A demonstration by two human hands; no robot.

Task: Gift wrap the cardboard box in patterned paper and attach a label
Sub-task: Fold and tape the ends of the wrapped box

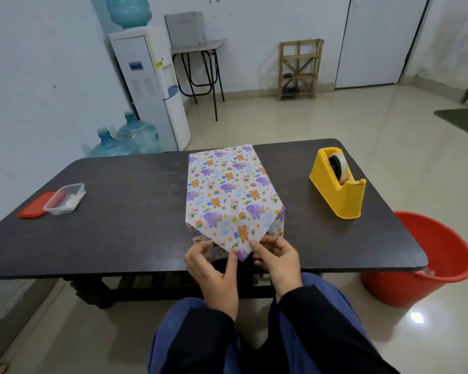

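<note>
While the wrapped box (227, 184) lies on the counter (119, 211) with its long axis running straight away from the person, the left grip (211, 263) and right grip (274, 261) both pinch the pointed paper flap (241, 245) at its near end, and the tape dispenser (338, 184) stands nearer the right

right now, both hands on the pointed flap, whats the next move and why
Probably press the flap flat against the box end with the left hand, freeing the right hand for the tape dispenser: both hands pinch its tip, no tape shows on it.
</note>
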